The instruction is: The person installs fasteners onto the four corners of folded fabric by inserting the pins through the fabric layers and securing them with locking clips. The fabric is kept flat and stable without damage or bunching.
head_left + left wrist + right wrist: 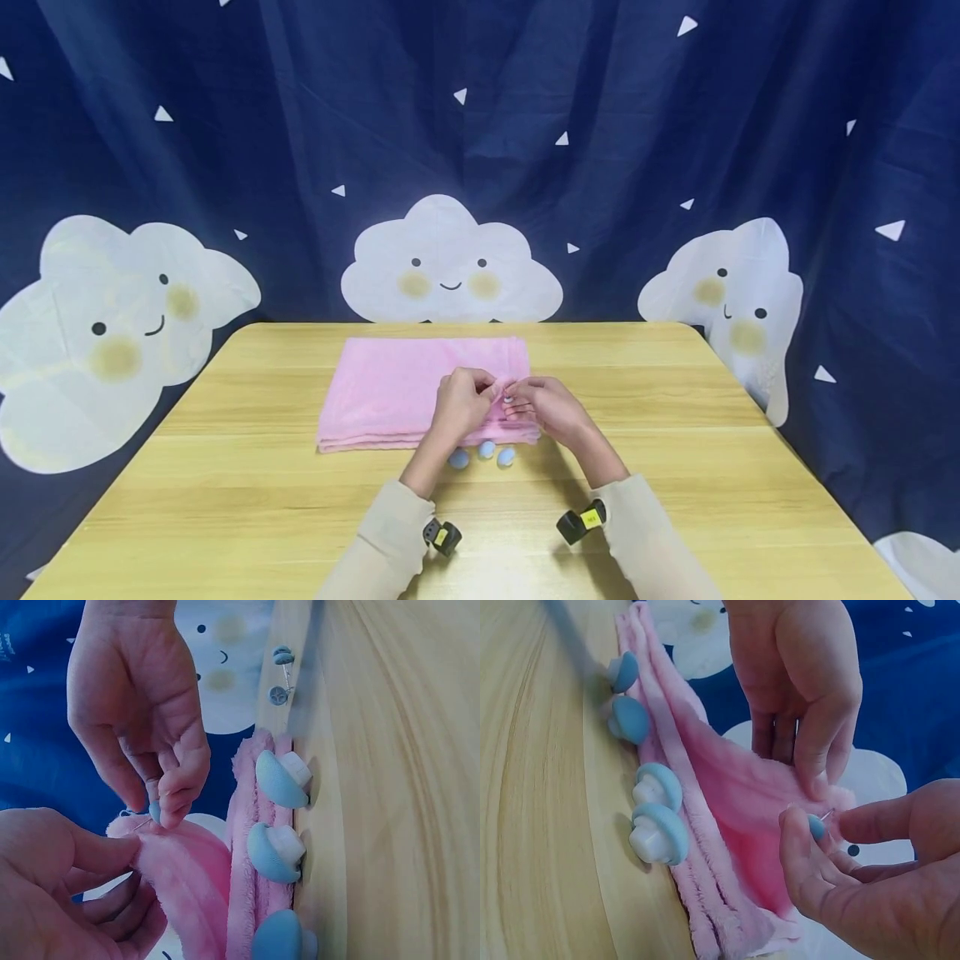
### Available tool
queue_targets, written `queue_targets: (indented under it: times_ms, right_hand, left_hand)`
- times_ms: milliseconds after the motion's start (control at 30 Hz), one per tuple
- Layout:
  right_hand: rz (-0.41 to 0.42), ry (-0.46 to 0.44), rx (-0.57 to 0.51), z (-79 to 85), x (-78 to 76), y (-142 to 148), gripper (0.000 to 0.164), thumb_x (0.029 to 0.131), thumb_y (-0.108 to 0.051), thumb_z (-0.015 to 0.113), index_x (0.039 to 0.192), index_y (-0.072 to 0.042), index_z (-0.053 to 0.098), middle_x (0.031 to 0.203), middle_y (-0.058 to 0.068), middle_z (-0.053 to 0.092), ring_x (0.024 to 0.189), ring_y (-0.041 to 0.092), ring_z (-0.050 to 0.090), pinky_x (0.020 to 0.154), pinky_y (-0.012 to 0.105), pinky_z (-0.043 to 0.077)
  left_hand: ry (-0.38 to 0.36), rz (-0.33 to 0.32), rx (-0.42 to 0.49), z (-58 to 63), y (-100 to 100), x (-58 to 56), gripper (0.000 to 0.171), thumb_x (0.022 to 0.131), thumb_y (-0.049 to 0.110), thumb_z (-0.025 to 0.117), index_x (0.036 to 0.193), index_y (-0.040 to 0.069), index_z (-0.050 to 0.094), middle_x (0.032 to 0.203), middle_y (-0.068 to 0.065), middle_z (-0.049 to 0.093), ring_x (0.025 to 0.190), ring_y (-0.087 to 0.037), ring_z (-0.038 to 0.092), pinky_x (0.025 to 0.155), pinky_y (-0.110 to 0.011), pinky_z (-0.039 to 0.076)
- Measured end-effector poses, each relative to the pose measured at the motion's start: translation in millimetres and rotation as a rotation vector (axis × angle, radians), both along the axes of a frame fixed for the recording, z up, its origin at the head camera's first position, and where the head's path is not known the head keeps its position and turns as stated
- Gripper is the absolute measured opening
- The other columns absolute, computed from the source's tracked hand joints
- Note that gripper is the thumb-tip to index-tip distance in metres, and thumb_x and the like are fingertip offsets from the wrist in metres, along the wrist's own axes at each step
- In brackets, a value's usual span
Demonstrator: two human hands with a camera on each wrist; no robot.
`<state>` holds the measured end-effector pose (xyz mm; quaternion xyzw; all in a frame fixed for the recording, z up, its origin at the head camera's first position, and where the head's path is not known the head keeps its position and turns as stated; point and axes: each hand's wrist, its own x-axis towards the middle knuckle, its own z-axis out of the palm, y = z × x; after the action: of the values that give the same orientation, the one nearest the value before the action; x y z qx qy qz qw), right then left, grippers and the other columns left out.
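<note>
A folded pink plush blanket (pixel 420 375) lies on the table, one corner raised. My left hand (pixel 459 404) pinches that raised corner between thumb and fingers. Facing it, my right hand (pixel 553 408) pinches a small blue-headed pin (pixel 816 826), its thin metal needle right at the corner's edge. Several mushroom-shaped quilt clips (pixel 658 834), with pale blue caps and white stems, lie in a row along the blanket's front edge. In the head view three of these clips (pixel 487 450) show between my forearms.
Two small blue discs with a thin metal pin (pixel 277 695) lie beyond the blanket's end in the left wrist view. The pale wooden table (pixel 712 500) reaches back to a dark blue curtain (pixel 600 167) printed with white clouds. Each wrist carries a small black camera (pixel 581 522).
</note>
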<state>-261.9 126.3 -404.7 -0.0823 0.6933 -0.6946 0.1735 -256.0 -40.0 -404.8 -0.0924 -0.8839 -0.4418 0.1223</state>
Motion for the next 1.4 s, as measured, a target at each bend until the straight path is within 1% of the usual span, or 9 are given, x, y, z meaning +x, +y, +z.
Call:
queue_targets:
  times_ms: [100, 233, 333, 500, 700, 867, 1167, 1300, 1400]
  right_hand:
    - [0.0, -0.012, -0.008, 0.6, -0.7, -0.6, 0.033, 0.104, -0.01, 0.045, 0.119, 0.018, 0.054, 0.096, 0.01, 0.064, 0.078, 0.012, 0.065, 0.079, 0.026, 0.059]
    - [-0.003, -0.026, -0.016, 1.2, -1.3, -1.7, 0.038, 0.107, -0.018, 0.045, 0.121, 0.016, 0.053, 0.098, 0.01, 0.065, 0.08, 0.012, 0.065, 0.079, 0.024, 0.058]
    - [0.013, -0.033, -0.019, 1.5, -1.1, -1.7, 0.039, 0.108, -0.021, 0.045, 0.12, 0.015, 0.053, 0.095, 0.008, 0.065, 0.079, 0.013, 0.066, 0.079, 0.025, 0.058]
    - [0.049, -0.046, -0.032, 0.0, -1.0, -0.9, 0.031, 0.106, -0.015, 0.049, 0.114, 0.014, 0.055, 0.09, 0.006, 0.066, 0.077, 0.013, 0.068, 0.079, 0.026, 0.06]
    - [0.02, -0.042, -0.017, -1.8, -1.0, -1.1, 0.023, 0.1, -0.006, 0.048, 0.108, 0.015, 0.056, 0.087, 0.008, 0.067, 0.074, 0.012, 0.068, 0.076, 0.025, 0.06]
    - [-0.022, -0.026, 0.016, -3.5, -2.7, -2.9, 0.022, 0.095, -0.005, 0.047, 0.1, 0.013, 0.058, 0.085, 0.009, 0.065, 0.072, 0.013, 0.064, 0.074, 0.025, 0.06]
    - [-0.173, -0.03, 0.017, -6.9, -3.8, -11.2, 0.013, 0.087, -0.002, 0.05, 0.08, 0.003, 0.06, 0.073, 0.006, 0.063, 0.062, 0.011, 0.06, 0.061, 0.021, 0.054]
    - [-0.198, -0.042, -0.006, -5.6, -3.4, -12.6, 0.013, 0.087, -0.003, 0.051, 0.08, 0.002, 0.06, 0.071, 0.004, 0.061, 0.061, 0.011, 0.059, 0.06, 0.021, 0.053]
    - [-0.203, -0.052, -0.032, -3.6, -2.3, -11.8, 0.015, 0.089, -0.003, 0.051, 0.088, 0.006, 0.062, 0.074, 0.004, 0.062, 0.064, 0.011, 0.06, 0.062, 0.021, 0.055]
  left_hand:
    - [0.029, 0.009, -0.029, 0.1, 2.0, 1.3, 0.01, 0.091, 0.016, 0.076, 0.086, 0.009, 0.081, 0.078, -0.001, 0.078, 0.07, -0.014, 0.064, 0.073, -0.036, 0.053]
    - [0.088, 0.033, -0.07, 0.4, 4.5, 3.3, 0.004, 0.086, 0.009, 0.079, 0.085, 0.011, 0.082, 0.077, -0.002, 0.077, 0.072, -0.016, 0.067, 0.073, -0.037, 0.055]
    - [0.131, 0.045, -0.104, -0.7, 5.8, 3.6, 0.008, 0.082, 0.004, 0.08, 0.084, 0.011, 0.082, 0.079, -0.003, 0.078, 0.075, -0.02, 0.071, 0.075, -0.038, 0.057]
    - [0.157, 0.045, -0.146, -2.2, 7.1, 3.6, 0.012, 0.079, 0.001, 0.08, 0.082, 0.012, 0.082, 0.08, -0.003, 0.079, 0.08, -0.023, 0.074, 0.078, -0.038, 0.058]
    - [0.181, 0.04, -0.154, -2.4, 8.4, 3.7, 0.019, 0.075, -0.007, 0.076, 0.081, 0.01, 0.082, 0.081, -0.004, 0.079, 0.081, -0.024, 0.075, 0.078, -0.038, 0.059]
    - [0.181, 0.032, -0.139, -1.4, 8.3, 4.2, 0.016, 0.077, -0.004, 0.076, 0.079, 0.011, 0.081, 0.079, -0.003, 0.078, 0.078, -0.023, 0.073, 0.077, -0.039, 0.058]
    - [0.146, 0.02, -0.136, -0.1, 9.5, 6.6, 0.015, 0.077, -0.003, 0.076, 0.082, 0.01, 0.082, 0.081, -0.005, 0.079, 0.081, -0.023, 0.074, 0.079, -0.039, 0.058]
    - [0.117, 0.028, -0.129, 0.9, 10.2, 7.2, 0.015, 0.079, -0.002, 0.076, 0.084, 0.01, 0.082, 0.082, -0.004, 0.079, 0.082, -0.023, 0.074, 0.078, -0.038, 0.058]
    - [0.094, 0.04, -0.11, 1.9, 9.9, 7.0, 0.014, 0.079, -0.001, 0.076, 0.086, 0.01, 0.082, 0.083, -0.004, 0.079, 0.079, -0.021, 0.073, 0.077, -0.037, 0.058]
